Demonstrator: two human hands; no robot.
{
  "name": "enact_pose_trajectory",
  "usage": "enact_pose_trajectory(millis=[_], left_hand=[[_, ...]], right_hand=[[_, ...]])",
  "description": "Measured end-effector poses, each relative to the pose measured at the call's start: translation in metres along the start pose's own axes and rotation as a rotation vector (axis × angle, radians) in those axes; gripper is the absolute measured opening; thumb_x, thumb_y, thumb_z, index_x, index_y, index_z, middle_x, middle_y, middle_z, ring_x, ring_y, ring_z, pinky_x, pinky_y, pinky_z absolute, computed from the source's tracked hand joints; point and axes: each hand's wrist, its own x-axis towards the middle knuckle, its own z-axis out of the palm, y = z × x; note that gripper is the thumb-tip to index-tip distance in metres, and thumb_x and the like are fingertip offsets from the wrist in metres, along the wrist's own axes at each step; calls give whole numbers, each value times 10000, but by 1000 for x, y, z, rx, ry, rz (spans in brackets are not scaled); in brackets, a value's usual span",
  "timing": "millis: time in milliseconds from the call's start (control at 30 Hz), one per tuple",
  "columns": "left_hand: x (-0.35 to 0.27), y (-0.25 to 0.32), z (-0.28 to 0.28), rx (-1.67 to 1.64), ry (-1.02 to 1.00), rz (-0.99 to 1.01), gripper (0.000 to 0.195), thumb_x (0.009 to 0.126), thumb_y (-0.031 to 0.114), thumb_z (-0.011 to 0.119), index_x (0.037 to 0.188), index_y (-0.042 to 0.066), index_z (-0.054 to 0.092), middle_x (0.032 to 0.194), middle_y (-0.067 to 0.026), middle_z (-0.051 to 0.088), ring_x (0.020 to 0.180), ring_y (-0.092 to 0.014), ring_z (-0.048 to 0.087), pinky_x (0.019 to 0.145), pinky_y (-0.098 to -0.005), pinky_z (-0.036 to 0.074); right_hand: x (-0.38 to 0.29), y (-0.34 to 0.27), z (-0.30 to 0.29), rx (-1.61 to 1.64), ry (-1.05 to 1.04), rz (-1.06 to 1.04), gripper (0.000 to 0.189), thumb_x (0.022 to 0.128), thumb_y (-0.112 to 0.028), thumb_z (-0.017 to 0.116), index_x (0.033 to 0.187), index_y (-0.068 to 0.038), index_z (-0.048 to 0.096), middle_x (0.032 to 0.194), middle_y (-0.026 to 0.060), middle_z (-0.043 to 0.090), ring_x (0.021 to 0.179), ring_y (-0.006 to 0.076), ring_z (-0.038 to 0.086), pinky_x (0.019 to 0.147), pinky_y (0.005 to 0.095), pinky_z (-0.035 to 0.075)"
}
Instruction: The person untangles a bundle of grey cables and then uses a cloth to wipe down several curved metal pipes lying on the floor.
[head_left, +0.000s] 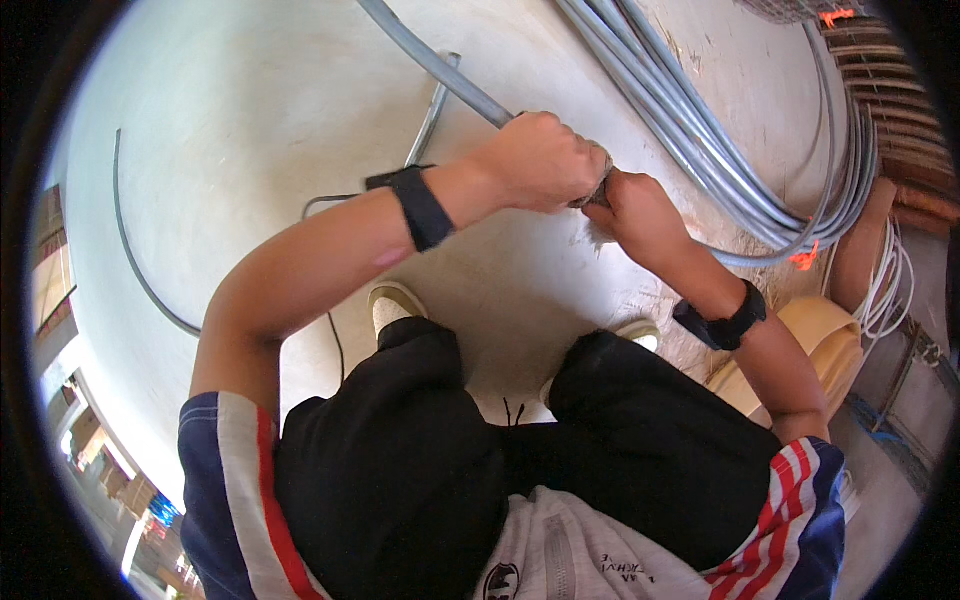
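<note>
My left hand (551, 161) is closed around a thick grey tube (442, 67) that comes in from the top edge. A grey-brown rag (606, 166) shows between my two hands and seems to be wrapped round the tube. Right beside it, my right hand (649, 217) grips the rag, its thumb towards the left hand. The tube inside both fists is hidden. A grey length (750, 259) comes out behind my right wrist and runs to the coil; whether it is the same piece I cannot tell.
A bundle of grey tubing (697, 142) curves along the right, tied with orange tape (805, 256). A short metal pipe (433, 120) lies beyond my left forearm. A thin dark rod (135, 262) lies at left. White cable (889, 285) and a yellowish curved object (810, 337) are at right.
</note>
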Motion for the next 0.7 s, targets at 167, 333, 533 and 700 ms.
enact_pose_trajectory(millis=[167,333,533,700], left_hand=[[-8,-14,3,-30,70,13,199,705,208,660,785,73,538,628,-75,623,574,-263,647,537,-364,503],[-27,-51,-8,-36,61,54,221,700,220,683,800,76,549,636,-67,627,578,-273,645,551,-378,511],[-3,-20,0,-26,6,-80,202,682,227,694,758,96,560,629,-63,628,576,-259,645,531,-382,509],[11,-14,8,-16,127,-102,231,660,255,711,779,117,569,637,-50,628,573,-240,643,534,-370,505]], right_hand=[[3,-1,2,3,28,-27,327,813,-235,689,958,-2,511,753,200,638,739,396,637,661,479,508],[-18,22,-5,-117,76,-24,307,824,-233,673,927,-18,479,744,185,626,718,382,636,638,466,510],[-1,20,-3,-95,77,-51,305,785,-202,701,933,-12,515,747,190,630,711,388,630,656,465,510],[15,13,-10,-99,133,-91,353,776,-230,712,981,-2,537,720,198,632,700,391,635,638,462,519]])
